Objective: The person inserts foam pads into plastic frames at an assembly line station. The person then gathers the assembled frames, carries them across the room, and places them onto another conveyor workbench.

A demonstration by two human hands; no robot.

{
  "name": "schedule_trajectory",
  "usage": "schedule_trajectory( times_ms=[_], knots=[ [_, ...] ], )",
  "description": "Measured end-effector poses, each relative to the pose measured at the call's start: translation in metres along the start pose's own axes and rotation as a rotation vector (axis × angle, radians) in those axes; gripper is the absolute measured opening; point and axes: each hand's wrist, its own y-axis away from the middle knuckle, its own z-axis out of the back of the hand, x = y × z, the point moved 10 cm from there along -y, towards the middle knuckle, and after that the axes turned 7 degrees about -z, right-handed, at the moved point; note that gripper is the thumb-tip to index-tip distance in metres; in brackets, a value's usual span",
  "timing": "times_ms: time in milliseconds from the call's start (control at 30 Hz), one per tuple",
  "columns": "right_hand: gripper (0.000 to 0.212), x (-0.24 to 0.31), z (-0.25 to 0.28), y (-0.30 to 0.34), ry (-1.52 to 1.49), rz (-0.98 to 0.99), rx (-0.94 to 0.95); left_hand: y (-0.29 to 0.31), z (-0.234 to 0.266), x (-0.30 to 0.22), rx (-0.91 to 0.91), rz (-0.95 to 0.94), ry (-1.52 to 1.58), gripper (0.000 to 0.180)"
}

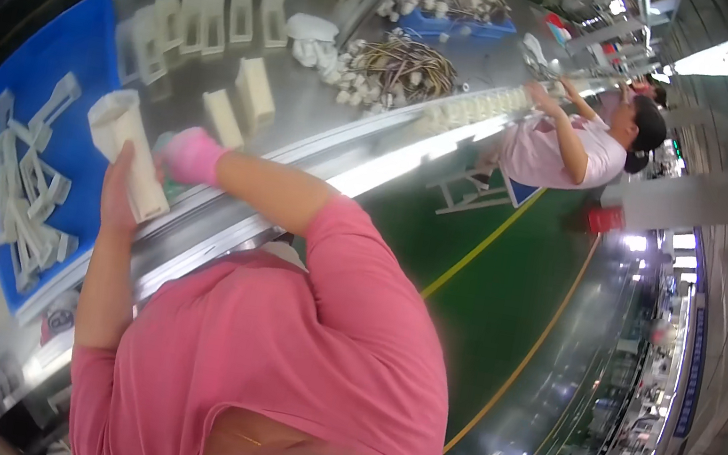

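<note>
A long white plastic housing (133, 158), hollow at its wider upper end, stands tilted over the near edge of the metal table. My left hand (118, 200) is closed around its lower left side. Close against its right side is my right hand (192, 155), in a pink glove with curled fingers. Something pale green shows by those fingertips, too blurred to name. Behind my right hand, two cream-white housings (255, 91) stand on the table.
At the left, a blue bin (112, 45) holds several white plastic frames (33, 185). A row of white housings (211, 22), a white cloth (312, 33) and bundled wires with white connectors (408, 68) lie farther back. A co-worker (557, 149) sits along the line at right.
</note>
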Motion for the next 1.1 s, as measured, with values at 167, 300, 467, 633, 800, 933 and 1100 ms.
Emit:
schedule_trajectory(
  times_ms=[167, 300, 467, 633, 800, 933, 1100],
  knots=[
    [0.016, -0.006, 0.013, 0.006, -0.093, 0.016, -0.098, 0.001, -0.021, 0.003, 0.127, 0.004, -0.028, 0.031],
    [0.017, 0.002, 0.004, 0.01, -0.004, 0.012, 0.055, 0.004, -0.018, -0.001, 0.079, -0.018, -0.048, 0.028],
    [0.02, 0.007, 0.002, 0.005, -0.046, 0.019, 0.087, 0.003, -0.015, -0.004, 0.053, -0.026, -0.04, 0.027],
    [0.017, -0.005, -0.012, -0.004, -0.094, 0.006, 0.05, 0.002, -0.015, -0.004, 0.046, -0.023, -0.064, 0.029],
    [0.017, -0.011, -0.007, 0.005, -0.133, -0.079, 0.095, 0.004, -0.019, -0.001, 0.068, -0.001, -0.06, 0.027],
    [0.017, -0.012, 0.005, 0.014, -0.135, -0.082, 0.062, 0.007, -0.026, -0.001, 0.103, 0.006, -0.047, 0.026],
    [0.018, -0.01, 0.01, 0.011, -0.053, -0.012, 0.032, 0.011, -0.029, -0.001, 0.147, 0.0, -0.074, 0.028]
  ],
)
